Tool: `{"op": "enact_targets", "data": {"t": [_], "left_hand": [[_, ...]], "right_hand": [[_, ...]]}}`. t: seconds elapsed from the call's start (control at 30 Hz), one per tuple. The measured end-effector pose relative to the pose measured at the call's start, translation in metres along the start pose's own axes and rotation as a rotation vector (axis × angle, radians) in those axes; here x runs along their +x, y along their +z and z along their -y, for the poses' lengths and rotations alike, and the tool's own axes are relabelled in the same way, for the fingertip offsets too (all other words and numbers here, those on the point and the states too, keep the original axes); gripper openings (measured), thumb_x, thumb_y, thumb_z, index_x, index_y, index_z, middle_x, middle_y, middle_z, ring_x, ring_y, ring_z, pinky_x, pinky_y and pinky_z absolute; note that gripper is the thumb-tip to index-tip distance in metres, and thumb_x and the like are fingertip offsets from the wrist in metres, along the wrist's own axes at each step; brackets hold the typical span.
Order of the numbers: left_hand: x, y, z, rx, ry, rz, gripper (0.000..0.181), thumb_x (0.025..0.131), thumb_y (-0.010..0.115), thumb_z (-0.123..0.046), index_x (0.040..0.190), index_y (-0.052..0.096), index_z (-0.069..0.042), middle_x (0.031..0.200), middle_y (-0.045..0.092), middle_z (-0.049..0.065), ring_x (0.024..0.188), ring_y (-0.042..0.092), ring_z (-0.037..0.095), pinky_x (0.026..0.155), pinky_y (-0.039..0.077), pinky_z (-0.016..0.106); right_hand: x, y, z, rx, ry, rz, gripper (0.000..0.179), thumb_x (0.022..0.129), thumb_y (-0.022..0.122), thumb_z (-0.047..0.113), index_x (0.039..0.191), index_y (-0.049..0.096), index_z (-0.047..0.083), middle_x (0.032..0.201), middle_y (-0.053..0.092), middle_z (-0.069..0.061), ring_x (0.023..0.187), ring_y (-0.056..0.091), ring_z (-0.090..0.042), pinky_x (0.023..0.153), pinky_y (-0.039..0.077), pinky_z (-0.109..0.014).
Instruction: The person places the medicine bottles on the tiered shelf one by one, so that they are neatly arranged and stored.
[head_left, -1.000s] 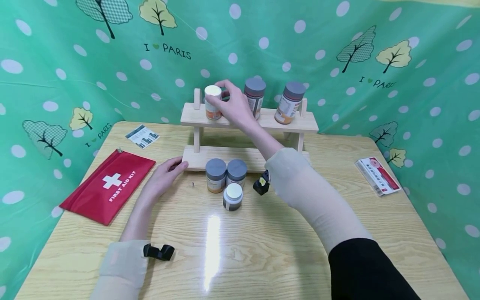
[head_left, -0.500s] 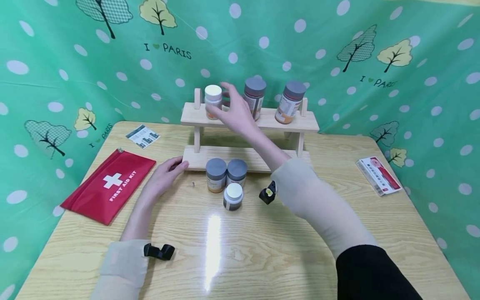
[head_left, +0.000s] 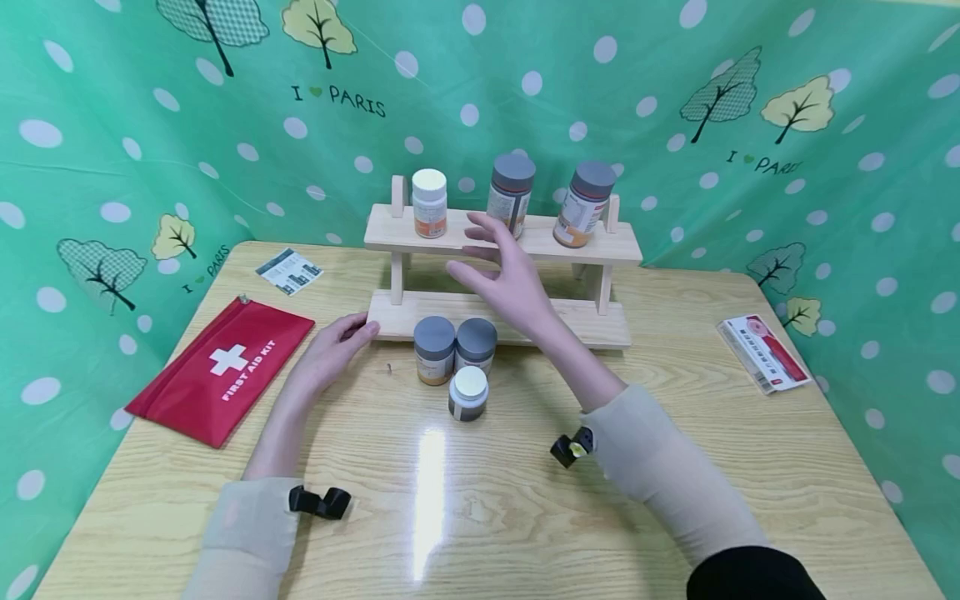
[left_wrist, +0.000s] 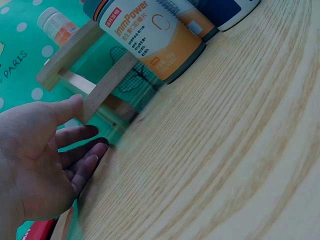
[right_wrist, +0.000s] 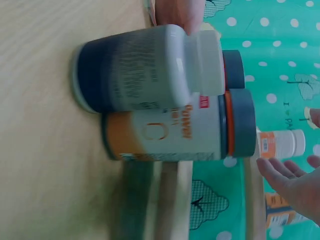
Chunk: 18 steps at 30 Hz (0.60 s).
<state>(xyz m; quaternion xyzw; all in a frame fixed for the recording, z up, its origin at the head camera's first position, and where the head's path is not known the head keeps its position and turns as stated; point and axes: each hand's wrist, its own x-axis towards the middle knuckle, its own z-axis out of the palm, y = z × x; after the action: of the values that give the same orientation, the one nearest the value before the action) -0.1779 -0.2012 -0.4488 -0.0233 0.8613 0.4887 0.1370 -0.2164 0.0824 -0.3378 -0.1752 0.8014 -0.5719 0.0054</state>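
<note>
A two-tier wooden shelf rack [head_left: 480,242] stands at the back of the table. My left hand [head_left: 332,352] rests at the left end of its lower board, thumb [left_wrist: 75,102] touching the corner, other fingers loosely bent. My right hand [head_left: 513,279] is held in front of the upper board with spread fingers and nothing in them. On that board stand a white-capped pill bottle [head_left: 430,204] at the left and two grey-capped supplement bottles [head_left: 511,196] toward the right. Before the rack stand two grey-capped bottles [head_left: 434,350] and a shorter white-capped bottle [head_left: 468,393].
A red first aid kit pouch [head_left: 225,367] lies on the left of the table, with a printed card [head_left: 289,272] behind it. At the right edge lies a flat red-and-white package [head_left: 763,353]. A green dotted curtain [head_left: 465,75] hangs behind and beside the table.
My right hand has let go of the white-capped pill bottle on the upper board and drawn back down and to the right. My left hand stays at the rack's corner.
</note>
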Motion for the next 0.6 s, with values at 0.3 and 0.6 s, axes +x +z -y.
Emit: {"op": "enact_targets", "data": {"t": [0.3, 0.6], "left_hand": [[-0.001, 0.0, 0.001, -0.005, 0.012, -0.006, 0.078, 0.104, 0.049, -0.058, 0.16, 0.034, -0.006, 0.165, 0.035, 0.022, 0.155, 0.03, 0.042, 0.128, 0.025, 0.057], [0.0, 0.0, 0.002, -0.019, 0.012, -0.005, 0.079, 0.103, 0.049, -0.06, 0.16, 0.035, -0.008, 0.165, 0.036, 0.02, 0.156, 0.03, 0.04, 0.128, 0.026, 0.057]], "right_hand": [[-0.04, -0.017, -0.028, 0.057, -0.05, -0.084, 0.05, 0.096, 0.073, 0.015, 0.142, 0.055, 0.01, 0.134, 0.065, -0.013, 0.121, 0.068, -0.027, 0.103, 0.058, -0.036], [-0.078, -0.028, -0.055, 0.07, -0.06, -0.057, 0.04, 0.094, 0.074, 0.007, 0.132, 0.06, 0.004, 0.128, 0.066, -0.019, 0.115, 0.068, -0.028, 0.096, 0.06, -0.029]]}}
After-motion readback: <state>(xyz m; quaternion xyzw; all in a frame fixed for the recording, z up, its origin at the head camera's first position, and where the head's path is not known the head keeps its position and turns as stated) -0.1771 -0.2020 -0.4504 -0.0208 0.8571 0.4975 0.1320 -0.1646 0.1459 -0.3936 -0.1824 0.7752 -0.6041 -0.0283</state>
